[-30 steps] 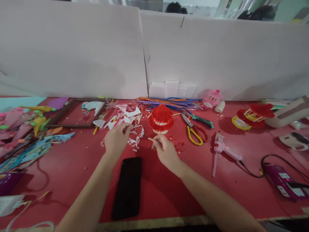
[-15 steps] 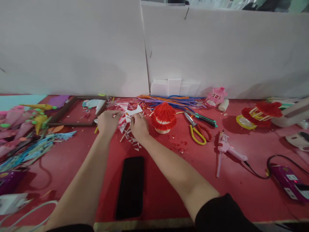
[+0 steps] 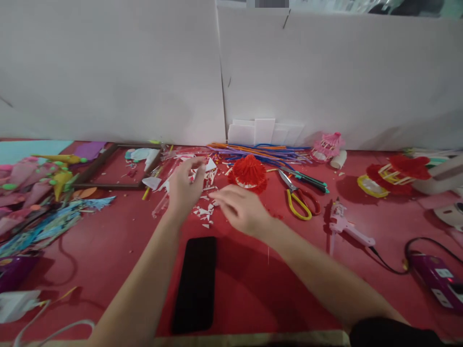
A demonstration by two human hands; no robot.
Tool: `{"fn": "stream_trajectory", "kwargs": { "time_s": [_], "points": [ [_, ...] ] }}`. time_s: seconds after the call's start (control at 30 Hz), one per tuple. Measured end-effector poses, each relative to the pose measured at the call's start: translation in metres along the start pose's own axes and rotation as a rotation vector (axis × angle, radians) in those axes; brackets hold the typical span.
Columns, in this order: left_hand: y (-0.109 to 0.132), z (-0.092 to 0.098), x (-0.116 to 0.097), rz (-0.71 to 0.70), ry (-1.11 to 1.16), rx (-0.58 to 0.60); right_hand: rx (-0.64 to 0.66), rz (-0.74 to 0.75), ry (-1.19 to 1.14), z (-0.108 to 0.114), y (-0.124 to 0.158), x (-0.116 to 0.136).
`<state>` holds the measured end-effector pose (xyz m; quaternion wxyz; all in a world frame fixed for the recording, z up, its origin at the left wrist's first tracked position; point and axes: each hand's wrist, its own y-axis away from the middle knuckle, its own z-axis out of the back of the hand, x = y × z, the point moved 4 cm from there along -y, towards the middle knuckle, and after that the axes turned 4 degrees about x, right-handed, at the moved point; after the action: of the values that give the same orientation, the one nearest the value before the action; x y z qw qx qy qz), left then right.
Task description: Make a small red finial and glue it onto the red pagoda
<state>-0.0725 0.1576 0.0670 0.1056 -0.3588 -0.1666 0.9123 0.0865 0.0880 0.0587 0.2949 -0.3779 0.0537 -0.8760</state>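
Observation:
My left hand (image 3: 186,188) hovers over a heap of scraps, its fingers curved and the thumb set apart, with no object visible between them. Just beyond its fingertips is a small white paper piece (image 3: 211,165) with thin pale sticks (image 3: 210,179) under it; whether the hand touches it I cannot tell. My right hand (image 3: 244,209) reaches leftward with fingers stretched out over small white paper scraps (image 3: 204,212), and I see nothing held. Behind it a red fringed, cone-roofed paper model (image 3: 249,171) stands upright, its lower part partly covered by the hand.
A black phone (image 3: 195,284) lies in front. To the right are yellow-and-red-handled scissors (image 3: 298,205), a green-black cutter (image 3: 307,180), a pink glue gun (image 3: 347,229) and its cord. A brown frame (image 3: 108,185) and paper cones (image 3: 34,180) are left; coloured pipe cleaners (image 3: 260,153) lie behind.
My right hand has drawn back toward me and to the right, away from the white paper piece. My left hand has shifted right, close to that piece.

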Motion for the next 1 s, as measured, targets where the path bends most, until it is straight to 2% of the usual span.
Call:
{"fn": "stream_trajectory", "kwargs": {
  "time_s": [0.1,0.13,0.2,0.27,0.37,0.47,0.8,1.0],
  "points": [
    [0.001,-0.028,-0.026,-0.108,0.231,0.109,-0.358,0.093,0.036,0.072,0.001,-0.017],
    [0.002,-0.037,-0.034,-0.132,0.315,0.139,-0.379,0.115,0.058,0.092,-0.005,-0.026],
    [0.002,-0.051,-0.046,-0.148,0.417,0.170,-0.237,0.164,0.123,0.118,-0.023,-0.039],
    [0.001,-0.061,-0.052,-0.107,0.431,0.150,0.014,0.171,0.187,0.129,-0.041,-0.048],
    [-0.004,-0.071,-0.054,-0.045,0.417,0.095,0.285,0.184,0.258,0.131,-0.057,-0.048],
    [-0.007,-0.079,-0.051,-0.016,0.423,0.081,0.387,0.167,0.312,0.126,-0.061,-0.044],
    [-0.005,-0.080,-0.051,0.052,0.407,0.088,0.346,0.128,0.439,0.118,-0.065,-0.051],
    [-0.002,-0.077,-0.056,0.038,0.351,0.095,0.325,0.070,0.451,0.116,-0.063,-0.048]
  ]
}}
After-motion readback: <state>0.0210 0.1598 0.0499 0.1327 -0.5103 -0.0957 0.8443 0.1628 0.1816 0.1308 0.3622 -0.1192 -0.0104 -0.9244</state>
